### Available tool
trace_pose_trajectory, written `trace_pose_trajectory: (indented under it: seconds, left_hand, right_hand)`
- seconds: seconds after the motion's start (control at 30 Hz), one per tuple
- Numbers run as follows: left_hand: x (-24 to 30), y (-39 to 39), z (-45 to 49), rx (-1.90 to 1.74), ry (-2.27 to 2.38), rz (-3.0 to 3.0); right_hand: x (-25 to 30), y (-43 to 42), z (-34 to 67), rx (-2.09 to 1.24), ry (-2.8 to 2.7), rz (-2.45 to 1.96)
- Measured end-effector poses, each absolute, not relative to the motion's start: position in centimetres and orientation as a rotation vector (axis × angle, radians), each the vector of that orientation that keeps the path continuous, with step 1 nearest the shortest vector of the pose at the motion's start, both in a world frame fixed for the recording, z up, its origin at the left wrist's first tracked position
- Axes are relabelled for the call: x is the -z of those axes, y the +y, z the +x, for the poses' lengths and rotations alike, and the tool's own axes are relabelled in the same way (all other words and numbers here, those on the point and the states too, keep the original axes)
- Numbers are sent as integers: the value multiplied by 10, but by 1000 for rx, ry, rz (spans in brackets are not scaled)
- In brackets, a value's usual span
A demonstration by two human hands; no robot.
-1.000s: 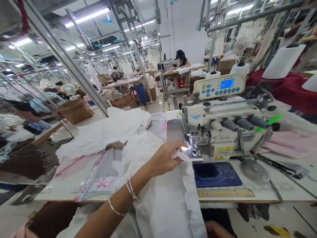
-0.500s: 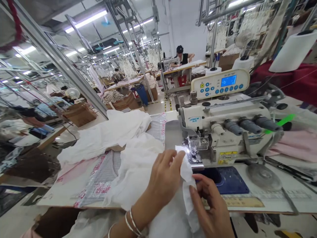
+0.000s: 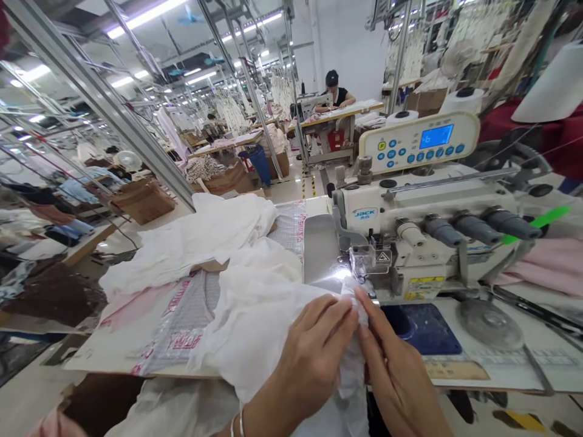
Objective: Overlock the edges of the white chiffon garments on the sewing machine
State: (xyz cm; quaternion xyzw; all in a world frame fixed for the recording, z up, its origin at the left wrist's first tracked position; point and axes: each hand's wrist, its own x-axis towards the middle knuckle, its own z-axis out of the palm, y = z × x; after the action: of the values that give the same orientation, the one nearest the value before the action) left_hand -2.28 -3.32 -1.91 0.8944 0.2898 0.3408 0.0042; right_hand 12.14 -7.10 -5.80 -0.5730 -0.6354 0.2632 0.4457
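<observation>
White fabric (image 3: 259, 315) spreads over the table and runs up to the presser foot of a white overlock sewing machine (image 3: 378, 212). My left hand (image 3: 314, 352) pinches the fabric's edge just in front of the foot, fingers bent together. Close beside it, my right hand (image 3: 392, 358) grips the same edge from the right between thumb and fingers. The edge under my fingertips is partly hidden. A lamp lights the metal plate by the needle area, and a clear guard (image 3: 364, 261) covers it.
A second white cloth pile (image 3: 218, 224) lies at the left on the table. A control panel (image 3: 419, 142) tops the machine, with a thread cone (image 3: 549, 85) at right. Pink cloth (image 3: 540, 261) lies beyond. Another person (image 3: 336, 94) sits at a machine in the background.
Both hands have moved forward with the fabric edge, bringing it against the presser foot. My right hand has closed in next to the left. The view has shifted slightly.
</observation>
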Motion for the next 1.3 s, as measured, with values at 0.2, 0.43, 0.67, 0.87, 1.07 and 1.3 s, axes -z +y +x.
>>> trace_pose_trajectory:
  seconds: [0.2,0.43,0.67,0.87,1.07,1.3]
  left_hand:
    - [22,-32,-23,-1093,890,2799]
    - [23,-32,-17,-1067,999,2780]
    - [24,-31,-8,-1065,1072,2834]
    - [28,-33,5,-1058,1180,2875]
    - [28,-34,6,-1125,1153,2852]
    - [23,-24,1,-1223,1057,2856]
  right_hand:
    - [48,-68,119,-734,-1499,-1508]
    - [45,-70,118,-808,-1282,-1493]
    - [71,-86,99,-1107,-863,-1378]
    - [84,-94,110,-1072,-940,-1364]
    - [78,-96,119,-969,-1002,-1442]
    - [73,-92,119,-968,-997,-1433]
